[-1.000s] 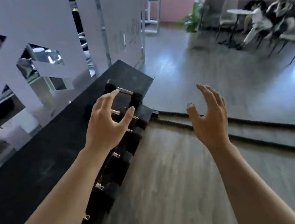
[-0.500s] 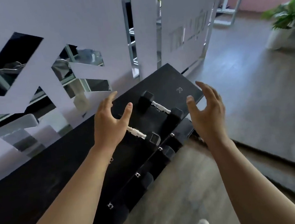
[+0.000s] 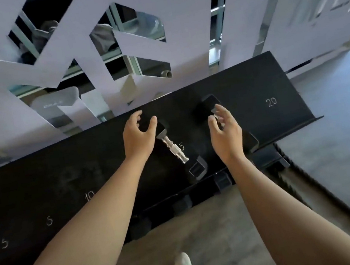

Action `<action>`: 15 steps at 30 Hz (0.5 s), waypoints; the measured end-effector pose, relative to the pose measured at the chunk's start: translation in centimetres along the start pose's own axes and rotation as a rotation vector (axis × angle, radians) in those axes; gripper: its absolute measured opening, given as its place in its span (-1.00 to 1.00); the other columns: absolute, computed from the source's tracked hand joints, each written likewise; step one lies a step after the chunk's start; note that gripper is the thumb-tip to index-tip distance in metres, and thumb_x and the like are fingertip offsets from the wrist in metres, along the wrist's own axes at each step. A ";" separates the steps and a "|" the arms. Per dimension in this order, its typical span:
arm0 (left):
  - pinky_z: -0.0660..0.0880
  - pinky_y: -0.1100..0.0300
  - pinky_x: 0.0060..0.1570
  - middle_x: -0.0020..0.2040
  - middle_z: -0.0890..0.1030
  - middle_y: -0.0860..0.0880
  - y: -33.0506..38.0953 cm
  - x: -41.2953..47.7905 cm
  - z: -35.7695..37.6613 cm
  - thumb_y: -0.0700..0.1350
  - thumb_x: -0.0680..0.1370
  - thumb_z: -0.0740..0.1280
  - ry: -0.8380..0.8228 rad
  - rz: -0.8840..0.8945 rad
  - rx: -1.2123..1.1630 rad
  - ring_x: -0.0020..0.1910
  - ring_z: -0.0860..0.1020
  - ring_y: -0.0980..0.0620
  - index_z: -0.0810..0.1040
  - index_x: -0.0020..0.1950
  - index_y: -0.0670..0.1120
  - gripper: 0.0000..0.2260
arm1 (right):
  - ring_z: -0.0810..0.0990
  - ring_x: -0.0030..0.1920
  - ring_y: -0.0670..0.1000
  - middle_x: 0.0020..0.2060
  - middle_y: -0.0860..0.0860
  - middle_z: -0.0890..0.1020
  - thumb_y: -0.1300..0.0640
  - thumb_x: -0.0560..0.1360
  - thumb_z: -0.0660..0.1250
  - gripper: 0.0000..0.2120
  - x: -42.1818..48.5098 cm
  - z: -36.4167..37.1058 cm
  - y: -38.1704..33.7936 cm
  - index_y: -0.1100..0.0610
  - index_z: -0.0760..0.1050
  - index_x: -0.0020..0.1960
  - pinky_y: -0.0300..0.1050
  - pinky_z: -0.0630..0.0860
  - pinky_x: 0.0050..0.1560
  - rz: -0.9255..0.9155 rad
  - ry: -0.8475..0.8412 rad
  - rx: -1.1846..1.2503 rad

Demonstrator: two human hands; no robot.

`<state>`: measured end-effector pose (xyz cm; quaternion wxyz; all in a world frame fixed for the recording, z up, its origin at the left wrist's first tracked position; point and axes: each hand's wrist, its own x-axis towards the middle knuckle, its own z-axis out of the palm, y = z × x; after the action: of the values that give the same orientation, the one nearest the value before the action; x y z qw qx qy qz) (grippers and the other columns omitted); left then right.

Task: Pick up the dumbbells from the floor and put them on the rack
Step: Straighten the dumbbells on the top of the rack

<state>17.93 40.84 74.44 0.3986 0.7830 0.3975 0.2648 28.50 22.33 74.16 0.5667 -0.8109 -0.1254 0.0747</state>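
Two black hex-ended dumbbells with bright steel handles sit on the black sloped rack shelf [image 3: 275, 86], and I count both hands over them. The left dumbbell [image 3: 175, 149] runs diagonally, its far head under my left hand [image 3: 137, 137], fingers spread, gripping nothing. The right dumbbell [image 3: 207, 105] lies beneath my right hand [image 3: 226, 134], fingers loosely curled, empty too. Neither touches that I can tell.

Two dumbbells, left [image 3: 175, 149] and right [image 3: 207, 106], lie side by side on the rack [image 3: 275, 86], a hand over each.
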 end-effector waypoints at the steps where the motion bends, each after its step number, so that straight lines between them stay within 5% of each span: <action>1: 0.37 0.19 0.17 0.36 0.50 -0.06 -1.0 0.9 1.1 0.13 0.56 0.35 0.007 -0.018 0.009 0.30 0.46 -0.01 0.45 0.41 -0.03 -0.54 | 0.52 0.27 -0.04 0.30 -0.02 0.58 -0.02 0.62 0.27 -0.58 0.7 1.1 1.6 -0.02 0.42 0.46 0.09 0.47 0.34 0.015 -0.023 -0.013; 6: 0.34 0.20 0.15 0.41 0.44 -0.05 -6.6 5.9 7.3 0.18 0.52 0.37 0.075 -0.081 -0.010 0.38 0.39 0.00 0.42 0.44 0.00 -0.46 | 0.52 0.02 -0.25 0.27 -0.10 0.57 -0.09 0.61 0.22 -0.57 3.1 7.4 10.4 -0.11 0.39 0.47 -0.14 0.48 0.15 0.139 -0.124 -0.071; 10: 0.33 0.22 0.08 0.43 0.39 -0.06 -10.6 8.7 11.1 0.25 0.46 0.42 0.043 -0.097 0.058 0.39 0.37 -0.03 0.42 0.45 0.02 -0.37 | 0.56 0.23 -0.01 0.25 -0.07 0.59 -0.08 0.61 0.20 -0.58 3.4 11.4 15.8 -0.06 0.42 0.45 0.06 0.51 0.28 0.238 -0.188 -0.089; 15: 0.41 0.13 -0.01 0.47 0.26 -0.06 -12.9 10.3 13.2 0.21 0.43 0.48 -0.126 -0.101 0.247 0.42 0.28 -0.13 0.32 0.48 0.11 -0.31 | 0.63 0.09 0.01 0.12 -0.05 0.68 -0.06 0.53 0.24 -0.65 2.1 13.6 19.3 -0.03 0.60 0.25 -0.11 0.51 0.08 0.390 -0.171 -0.166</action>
<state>27.88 48.65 57.54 0.3360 0.8202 0.4402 0.1438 29.26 28.93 51.37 0.4600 -0.8544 -0.0198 0.2407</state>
